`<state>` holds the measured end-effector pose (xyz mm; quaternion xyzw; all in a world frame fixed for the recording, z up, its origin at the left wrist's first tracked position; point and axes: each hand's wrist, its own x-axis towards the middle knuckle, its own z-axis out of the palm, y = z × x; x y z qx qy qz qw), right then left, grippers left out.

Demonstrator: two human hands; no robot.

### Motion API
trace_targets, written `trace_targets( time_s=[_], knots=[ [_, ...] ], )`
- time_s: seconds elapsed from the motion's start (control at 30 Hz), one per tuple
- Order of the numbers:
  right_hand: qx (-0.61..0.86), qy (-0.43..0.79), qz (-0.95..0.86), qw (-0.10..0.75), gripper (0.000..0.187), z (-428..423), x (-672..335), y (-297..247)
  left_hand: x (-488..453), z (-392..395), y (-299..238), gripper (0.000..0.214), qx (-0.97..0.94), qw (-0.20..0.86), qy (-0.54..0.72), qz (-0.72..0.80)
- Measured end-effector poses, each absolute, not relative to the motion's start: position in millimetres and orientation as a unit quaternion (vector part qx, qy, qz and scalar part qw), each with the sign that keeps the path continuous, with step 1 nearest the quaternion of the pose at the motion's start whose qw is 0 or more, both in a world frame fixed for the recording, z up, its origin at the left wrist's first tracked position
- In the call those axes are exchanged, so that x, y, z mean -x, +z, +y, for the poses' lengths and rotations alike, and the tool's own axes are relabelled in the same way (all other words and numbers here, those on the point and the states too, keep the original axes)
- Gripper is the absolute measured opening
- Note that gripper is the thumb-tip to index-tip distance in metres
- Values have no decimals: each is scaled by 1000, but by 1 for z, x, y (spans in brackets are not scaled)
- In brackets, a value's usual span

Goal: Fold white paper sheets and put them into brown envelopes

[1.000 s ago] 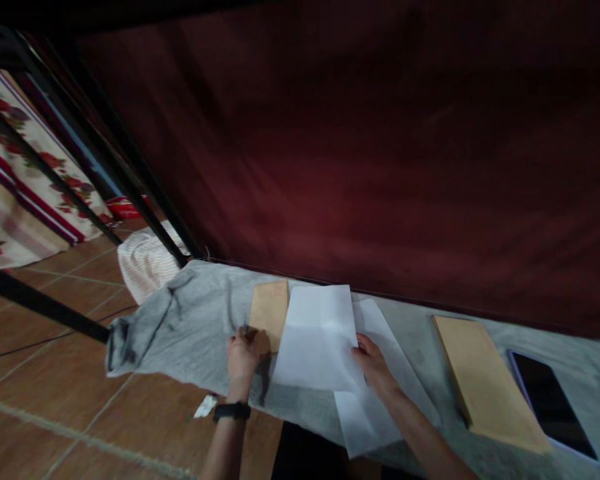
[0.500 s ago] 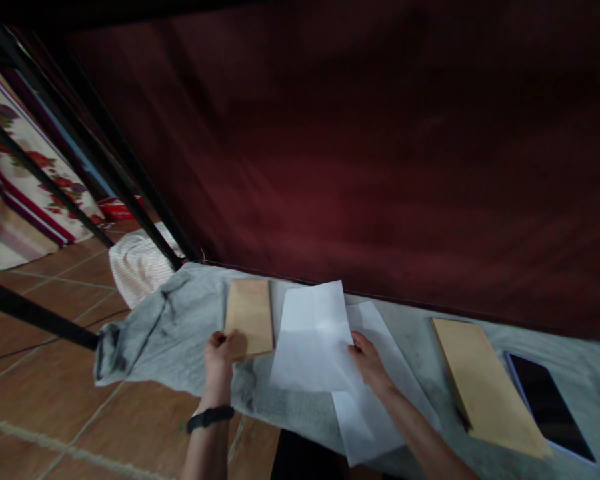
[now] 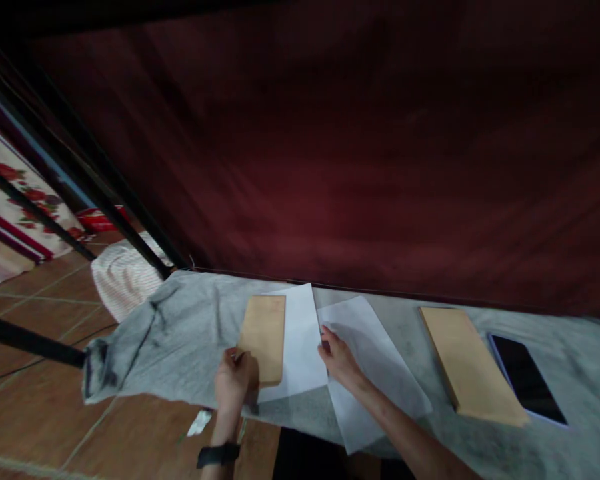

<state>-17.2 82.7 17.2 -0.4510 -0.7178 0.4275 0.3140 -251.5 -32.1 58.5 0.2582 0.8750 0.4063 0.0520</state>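
Observation:
My left hand (image 3: 233, 380) is closed on the lower left edge of a brown paper envelope (image 3: 266, 337). The envelope overlaps the left part of a white sheet of paper (image 3: 303, 343), hiding that side of it. At the sheet's right edge, my right hand (image 3: 341, 359) has thumb and forefinger close together, pinching the paper. A second white sheet (image 3: 375, 363) lies slanted beneath my right hand and forearm, partly hidden by them.
A thick stack of brown envelopes (image 3: 475, 367) lies to the right, beside a dark-screened phone (image 3: 527, 380). Grey cloth (image 3: 180, 333) covers the surface. Behind it hangs a dark red curtain (image 3: 330, 167). Black metal bars (image 3: 105, 180) stand at left, near a striped cloth (image 3: 125, 273).
The envelope has moved right and the first white sheet left, so they now overlap. Both hands came closer together. The view has shifted slightly, showing a small white scrap on the floor.

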Motion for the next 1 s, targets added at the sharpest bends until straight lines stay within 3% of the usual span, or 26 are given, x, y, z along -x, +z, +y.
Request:
trace_targets(
  time_s=[0.1, 0.27, 0.4, 0.6, 0.83, 1.0],
  knots=[
    [446, 280, -795, 301, 51, 75, -29, 15, 250, -48, 55, 24, -312, 40, 350, 882],
    [434, 70, -870, 224, 48, 53, -105, -4, 216, -50, 53, 42, -389, -151, 254, 872],
    [443, -4, -878, 183, 49, 36, -127, -15, 120, -42, 34, 49, -594, -129, 312, 731],
    [522, -47, -832, 185, 51, 34, -137, -20, 0, -66, -8, 74, -736, -105, 173, 646],
    [544, 21, -799, 254, 48, 58, -175, -15, 21, -80, -30, 60, -773, -166, 101, 604],
    [552, 120, -768, 301, 41, 69, -177, -8, 27, -68, -33, 59, -782, -130, 103, 601]
  ],
)
